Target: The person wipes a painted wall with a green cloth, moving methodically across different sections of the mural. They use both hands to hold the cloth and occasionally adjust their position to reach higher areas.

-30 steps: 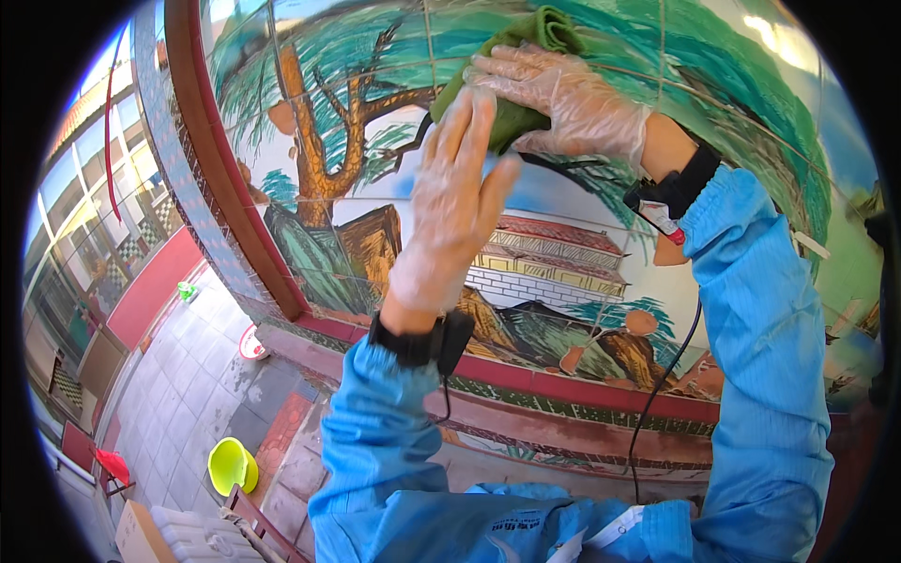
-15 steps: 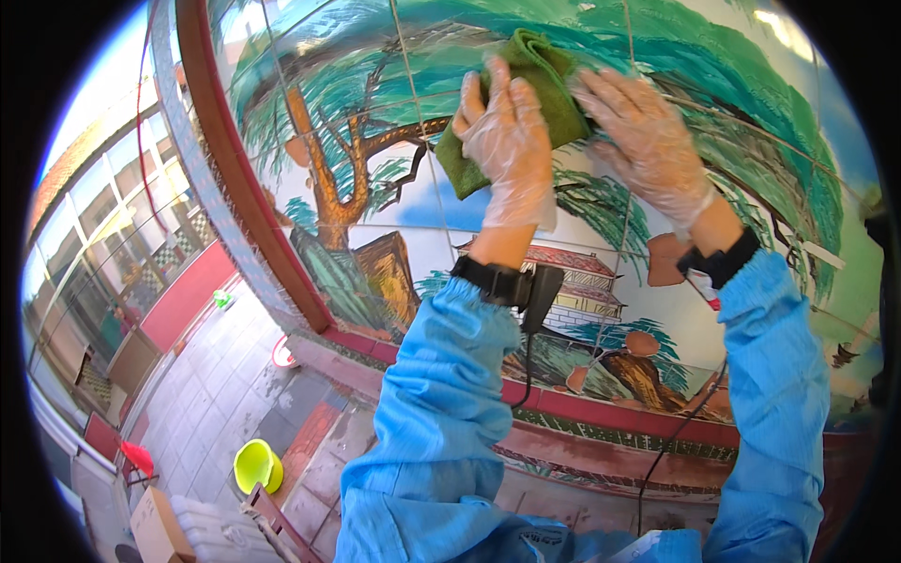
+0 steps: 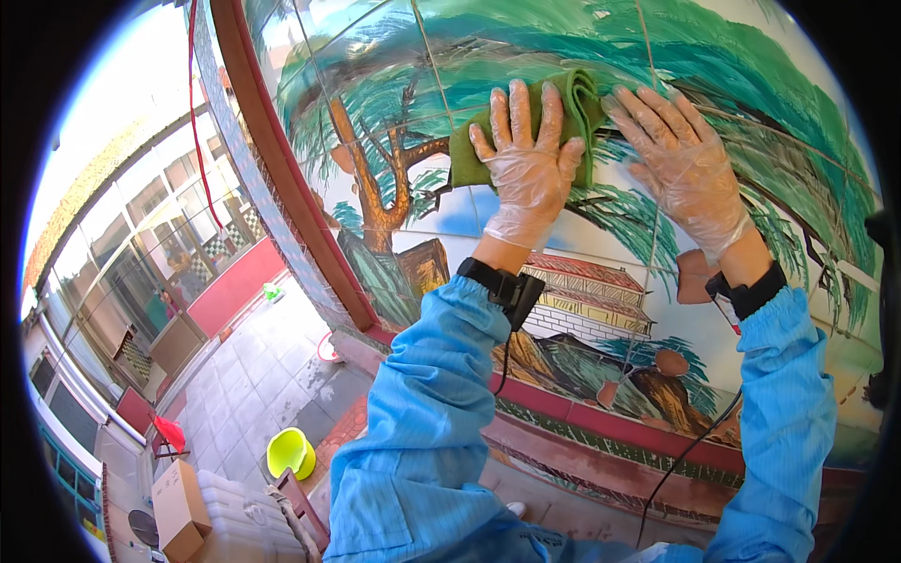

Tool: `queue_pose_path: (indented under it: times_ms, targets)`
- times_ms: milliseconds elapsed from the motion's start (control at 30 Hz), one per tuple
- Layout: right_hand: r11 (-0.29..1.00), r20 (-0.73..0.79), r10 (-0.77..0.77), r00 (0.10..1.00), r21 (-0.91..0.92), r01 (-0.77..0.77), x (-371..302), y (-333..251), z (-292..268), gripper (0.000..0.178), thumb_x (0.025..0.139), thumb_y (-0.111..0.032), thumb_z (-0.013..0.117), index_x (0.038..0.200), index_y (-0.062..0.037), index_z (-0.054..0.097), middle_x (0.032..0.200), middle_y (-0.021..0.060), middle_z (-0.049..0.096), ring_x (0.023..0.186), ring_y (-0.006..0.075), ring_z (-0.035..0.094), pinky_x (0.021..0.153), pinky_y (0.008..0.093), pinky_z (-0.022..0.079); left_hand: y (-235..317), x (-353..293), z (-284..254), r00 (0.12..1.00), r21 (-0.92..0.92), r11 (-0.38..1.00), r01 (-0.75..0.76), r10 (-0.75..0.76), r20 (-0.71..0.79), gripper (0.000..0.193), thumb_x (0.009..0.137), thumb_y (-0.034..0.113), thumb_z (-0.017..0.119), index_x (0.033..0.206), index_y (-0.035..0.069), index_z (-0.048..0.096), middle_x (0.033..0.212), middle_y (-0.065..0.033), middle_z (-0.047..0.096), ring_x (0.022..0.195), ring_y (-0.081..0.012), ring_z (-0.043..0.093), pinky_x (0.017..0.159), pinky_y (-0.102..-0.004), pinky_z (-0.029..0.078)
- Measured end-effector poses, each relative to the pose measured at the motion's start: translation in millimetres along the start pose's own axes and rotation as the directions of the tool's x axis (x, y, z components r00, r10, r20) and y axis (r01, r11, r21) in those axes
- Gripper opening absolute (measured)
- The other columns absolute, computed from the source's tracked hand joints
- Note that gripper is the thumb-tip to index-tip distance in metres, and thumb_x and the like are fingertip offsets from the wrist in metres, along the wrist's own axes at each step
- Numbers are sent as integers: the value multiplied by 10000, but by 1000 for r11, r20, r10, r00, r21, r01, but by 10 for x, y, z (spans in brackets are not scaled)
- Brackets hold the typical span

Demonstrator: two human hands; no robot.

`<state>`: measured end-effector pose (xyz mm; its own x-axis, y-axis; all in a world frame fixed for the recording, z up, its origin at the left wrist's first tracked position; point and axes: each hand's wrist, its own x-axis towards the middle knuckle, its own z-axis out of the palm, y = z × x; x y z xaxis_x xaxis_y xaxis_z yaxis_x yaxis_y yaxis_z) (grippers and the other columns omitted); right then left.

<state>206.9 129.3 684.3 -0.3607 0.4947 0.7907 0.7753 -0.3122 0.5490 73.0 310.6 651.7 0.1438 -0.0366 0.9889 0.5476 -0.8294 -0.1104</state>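
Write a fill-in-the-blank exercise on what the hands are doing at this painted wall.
1. The left hand presses flat on a folded ____ cloth.
2. The right hand lies with fingers spread on the tiled ____ beside the cloth.
3. Both hands wear clear ____.
4. Far below on the ground stands a bright yellow-green ____.

Missing words: green; mural; gloves; bucket

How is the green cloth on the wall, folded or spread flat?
Folded: the green cloth shows doubled layers at its top edge, pressed on the painted tile wall under the left hand.
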Motion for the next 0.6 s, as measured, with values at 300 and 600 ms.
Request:
queue_pose_path:
  times_ms: [300, 600]
  targets:
    - [995, 69, 15, 998, -100, -9, 19, -85, -72, 659, 857, -275, 634, 1473, -157, 431, 1557, 31, 367, 1434, 226, 328, 1204, 430, 240, -840, 156, -39, 971, -86, 968, -235, 238, 24, 617, 976, 615, 358, 1504, 300, 392, 1600, -93, 265, 1464, -366, 217, 1106, -672, 79]
    - [961, 68, 75, 995, -270, -54, 46, -264, 35, 557, 983, -311, 532, 1497, -144, 396, 1576, 77, 331, 1460, 279, 285, 1210, 448, 208, -1921, 386, -69, 970, -77, 968, -240, 241, 5, 640, 977, 631, 335, 1533, 314, 333, 1614, -88, 237, 1480, -346, 189, 1130, -643, 44]
